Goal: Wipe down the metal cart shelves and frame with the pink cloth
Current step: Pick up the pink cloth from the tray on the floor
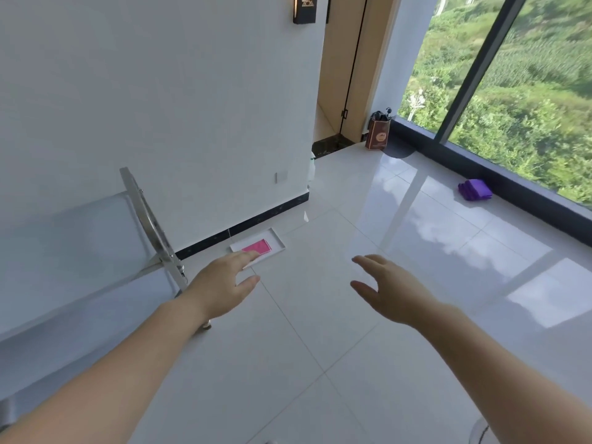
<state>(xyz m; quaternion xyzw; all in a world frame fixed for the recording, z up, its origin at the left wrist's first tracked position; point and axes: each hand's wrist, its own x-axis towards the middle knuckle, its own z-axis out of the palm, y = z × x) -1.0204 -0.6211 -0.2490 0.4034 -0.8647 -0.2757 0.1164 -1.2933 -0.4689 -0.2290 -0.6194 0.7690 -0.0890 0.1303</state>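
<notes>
Pink cloth (258, 246) lies folded in white tray (278, 240) on the floor, beside the wall. Left hand (221, 291) and right hand (389, 291): both spread open, holding nothing.

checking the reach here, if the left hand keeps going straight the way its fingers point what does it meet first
Probably the folded pink cloth in the shallow white tray on the floor. The open left hand points at it, fingertips overlapping its near edge in the image, though depth is unclear from this single view.
</notes>
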